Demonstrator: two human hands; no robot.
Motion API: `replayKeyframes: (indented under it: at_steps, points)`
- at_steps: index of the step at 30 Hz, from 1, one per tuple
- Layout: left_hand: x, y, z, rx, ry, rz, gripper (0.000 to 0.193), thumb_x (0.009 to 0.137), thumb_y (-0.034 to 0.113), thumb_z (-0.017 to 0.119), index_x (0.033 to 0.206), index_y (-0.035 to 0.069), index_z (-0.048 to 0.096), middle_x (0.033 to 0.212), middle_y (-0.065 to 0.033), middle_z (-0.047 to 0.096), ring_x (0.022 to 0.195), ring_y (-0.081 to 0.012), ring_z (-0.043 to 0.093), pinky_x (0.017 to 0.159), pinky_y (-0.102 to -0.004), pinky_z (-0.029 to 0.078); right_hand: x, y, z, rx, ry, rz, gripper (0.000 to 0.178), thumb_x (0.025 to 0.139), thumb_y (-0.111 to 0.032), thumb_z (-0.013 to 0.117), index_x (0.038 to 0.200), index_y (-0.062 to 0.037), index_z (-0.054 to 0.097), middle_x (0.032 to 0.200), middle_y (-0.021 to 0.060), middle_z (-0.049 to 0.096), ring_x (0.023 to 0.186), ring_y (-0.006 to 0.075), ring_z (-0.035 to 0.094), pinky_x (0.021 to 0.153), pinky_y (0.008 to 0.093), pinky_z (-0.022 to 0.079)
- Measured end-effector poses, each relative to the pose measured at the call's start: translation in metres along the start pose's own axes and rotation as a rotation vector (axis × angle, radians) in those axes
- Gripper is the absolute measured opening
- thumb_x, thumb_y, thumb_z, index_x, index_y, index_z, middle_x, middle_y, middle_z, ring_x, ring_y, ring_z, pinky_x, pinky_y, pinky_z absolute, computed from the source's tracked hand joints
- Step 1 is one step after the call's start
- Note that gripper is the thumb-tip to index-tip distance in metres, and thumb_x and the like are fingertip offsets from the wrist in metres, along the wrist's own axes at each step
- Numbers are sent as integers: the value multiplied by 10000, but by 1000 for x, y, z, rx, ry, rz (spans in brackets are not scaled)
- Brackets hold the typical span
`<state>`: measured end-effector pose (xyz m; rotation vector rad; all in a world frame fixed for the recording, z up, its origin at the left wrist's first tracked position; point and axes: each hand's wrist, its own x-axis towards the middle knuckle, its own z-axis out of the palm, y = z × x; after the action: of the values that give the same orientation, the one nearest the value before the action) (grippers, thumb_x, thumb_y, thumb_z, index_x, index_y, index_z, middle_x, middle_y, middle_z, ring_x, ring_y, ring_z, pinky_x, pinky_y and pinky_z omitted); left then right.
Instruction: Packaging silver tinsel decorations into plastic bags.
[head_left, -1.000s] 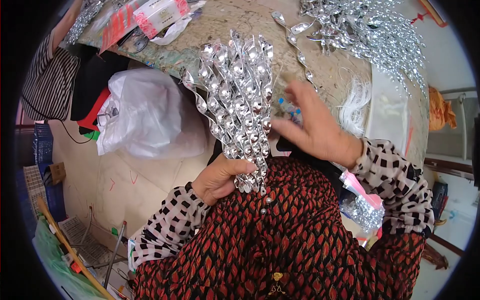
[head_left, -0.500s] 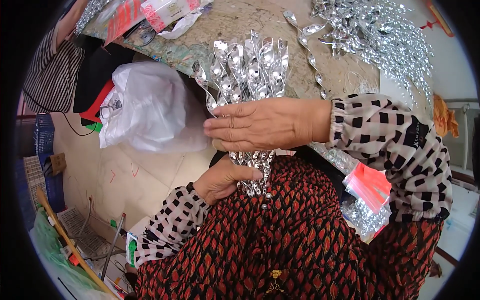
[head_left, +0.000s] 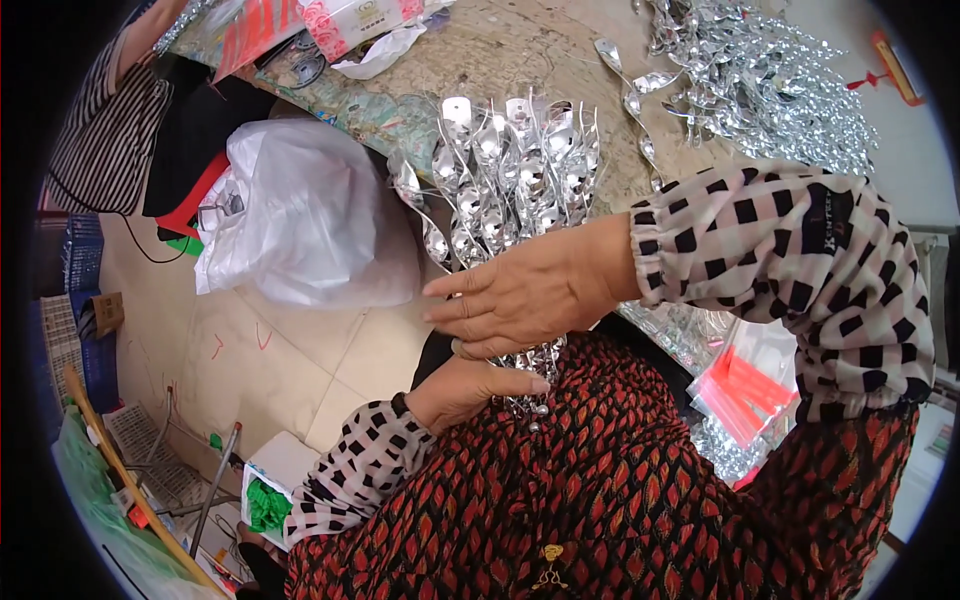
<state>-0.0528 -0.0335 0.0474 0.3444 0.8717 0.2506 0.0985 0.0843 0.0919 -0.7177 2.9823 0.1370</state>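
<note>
A bundle of shiny silver twisted spiral strips [head_left: 525,180] stands over my lap, its broad ends fanned at the top and small beads at the bottom. My left hand [head_left: 470,388] is closed round the narrow lower end, thumb across the front. Lying across the middle of the bundle is my right hand [head_left: 535,295], its fingers stretched out flat to the left and its thumb hidden. One spiral strip [head_left: 425,220] leans away from the others on the left side.
More silver spirals [head_left: 740,80] are heaped on the worn worktable [head_left: 510,50]. A white plastic bag [head_left: 300,220] bulges at the left below its edge. Beside my right sleeve lie red-striped clear bags [head_left: 745,385]. A person in a striped top [head_left: 110,150] is at far left.
My right hand has slid down the bundle, closer to my left hand, and more of the upper strips shows. My left hand still grips the lower end, now slightly lower in view.
</note>
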Motion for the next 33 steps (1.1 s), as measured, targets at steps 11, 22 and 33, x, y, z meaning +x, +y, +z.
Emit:
replayKeyframes:
  at_steps: [11, 22, 33]
  points:
    - [-8, 4, 4, -44, -93, 195, 537, 694, -57, 726, 1192, 21, 540, 1124, -65, 586, 1019, -153, 582, 857, -307, 504, 1, 3, -7, 144, 106, 64, 283, 689, -186, 633, 934, -85, 534, 889, 36, 562, 898, 222, 548, 788, 334, 447]
    - [-18, 46, 39, 346, -495, 64, 485, 662, 59, 739, 1111, 0, 566, 914, -76, 641, 754, -187, 646, 659, -292, 537, -28, -87, -110, 324, -130, 744, 507, 554, -179, 747, 981, -30, 517, 893, 101, 555, 864, 288, 552, 769, 367, 474]
    - [-22, -18, 124, 529, -1154, -1190, 734, 910, 629, 314, 1004, -35, 611, 767, -256, 642, 398, -275, 574, 290, -366, 478, 119, -283, -176, 1691, 826, 1951, 602, 635, -32, 747, 1193, -45, 518, 956, 71, 660, 852, 111, 606, 756, 264, 499]
